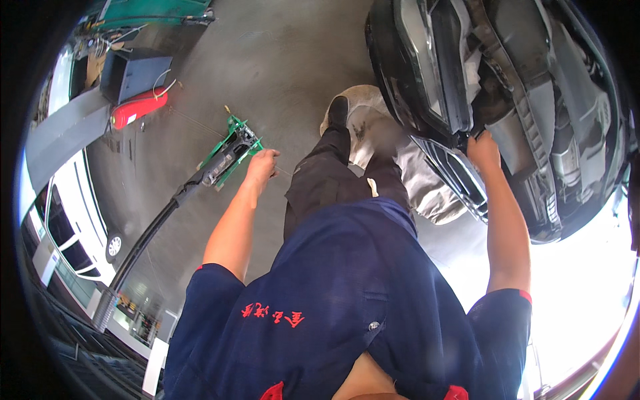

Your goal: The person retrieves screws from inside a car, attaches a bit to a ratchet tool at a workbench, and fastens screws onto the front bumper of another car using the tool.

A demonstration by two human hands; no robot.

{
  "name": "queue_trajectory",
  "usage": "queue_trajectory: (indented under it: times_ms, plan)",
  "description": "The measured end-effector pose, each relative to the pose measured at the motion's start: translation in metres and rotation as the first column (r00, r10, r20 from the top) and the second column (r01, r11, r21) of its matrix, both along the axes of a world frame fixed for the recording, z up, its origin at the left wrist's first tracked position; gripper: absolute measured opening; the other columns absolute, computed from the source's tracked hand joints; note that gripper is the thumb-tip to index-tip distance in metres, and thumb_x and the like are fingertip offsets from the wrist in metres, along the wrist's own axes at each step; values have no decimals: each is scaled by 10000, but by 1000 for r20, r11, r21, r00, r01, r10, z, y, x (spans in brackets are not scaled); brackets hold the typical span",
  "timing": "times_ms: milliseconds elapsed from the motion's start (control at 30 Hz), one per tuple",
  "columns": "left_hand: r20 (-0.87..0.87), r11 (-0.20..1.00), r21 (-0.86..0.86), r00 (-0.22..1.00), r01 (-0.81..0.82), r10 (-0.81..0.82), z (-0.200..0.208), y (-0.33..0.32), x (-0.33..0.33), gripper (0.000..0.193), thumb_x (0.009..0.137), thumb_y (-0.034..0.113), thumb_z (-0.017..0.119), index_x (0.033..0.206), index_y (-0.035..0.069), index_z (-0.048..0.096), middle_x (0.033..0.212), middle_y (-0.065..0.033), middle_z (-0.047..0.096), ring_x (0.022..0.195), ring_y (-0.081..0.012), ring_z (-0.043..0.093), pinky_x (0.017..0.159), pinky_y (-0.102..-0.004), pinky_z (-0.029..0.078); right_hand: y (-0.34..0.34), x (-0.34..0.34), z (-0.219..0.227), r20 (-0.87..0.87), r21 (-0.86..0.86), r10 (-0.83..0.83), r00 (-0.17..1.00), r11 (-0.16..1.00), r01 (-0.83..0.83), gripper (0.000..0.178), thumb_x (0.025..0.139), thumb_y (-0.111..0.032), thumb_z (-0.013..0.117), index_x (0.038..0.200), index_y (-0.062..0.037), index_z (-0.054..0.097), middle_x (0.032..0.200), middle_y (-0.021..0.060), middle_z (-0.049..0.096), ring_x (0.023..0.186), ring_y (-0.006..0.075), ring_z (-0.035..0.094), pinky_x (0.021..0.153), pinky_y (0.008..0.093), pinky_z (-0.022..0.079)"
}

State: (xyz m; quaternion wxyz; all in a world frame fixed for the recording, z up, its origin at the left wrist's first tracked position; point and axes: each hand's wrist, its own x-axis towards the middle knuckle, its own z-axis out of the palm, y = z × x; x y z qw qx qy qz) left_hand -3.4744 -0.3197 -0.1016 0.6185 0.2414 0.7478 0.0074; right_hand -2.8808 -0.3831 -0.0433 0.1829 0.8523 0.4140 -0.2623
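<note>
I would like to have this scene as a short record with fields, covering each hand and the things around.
Left hand: fingers loosely curled, nothing visibly held, nearest the green metal device
Right hand: at an edge of the dark car, grip partly hidden
Floor: grey, with a pale sheet
Far left: red cylinder, white car

At the fingers of the right hand (484,152), a small dark part (462,140) is appearing too indistinct to name; beyond them, the vehicle (517,110) is running off the top edge. Left of the left hand's (263,165) fingers, tiny fittings (246,133) are blurring together.
</note>
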Motion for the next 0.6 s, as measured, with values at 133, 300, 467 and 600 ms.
queue_trajectory:
  times_ms: [133,300,467,600]
  plan:
    - [13,1000,12,1000,0,0,5,8,9,315,940,256,482,1104,72,676,718,29,483,634,-100,470,658,-327,501,7,-11,22,38,-16,313,949,950,-312,397,976,-304,525,957,75,642,1055,300,678,1043,427,661,908,521,509]
    - [41,1000,18,999,7,-7,1,6,15,323,937,260,478,1094,66,682,743,12,494,687,-106,486,653,-333,508,0,14,-10,34,-49,-138,990,989,140,381,965,-278,519,1011,70,666,1088,314,668,1087,442,640,949,504,496]
    - [25,1000,-6,1000,-12,12,0,-4,1,317,931,259,484,1098,78,684,733,27,487,649,-101,473,645,-328,509,18,10,-1,-12,-86,-121,993,989,120,411,904,-278,552,1099,68,658,1132,329,652,1121,465,618,971,486,487]
    - [-11,999,-33,1000,-17,17,-4,-5,4,310,938,252,484,1113,80,673,710,38,478,603,-87,454,634,-313,504,10,14,8,4,-31,-63,998,997,63,341,881,-257,568,1086,1,653,1103,290,672,1094,450,630,947,496,494]
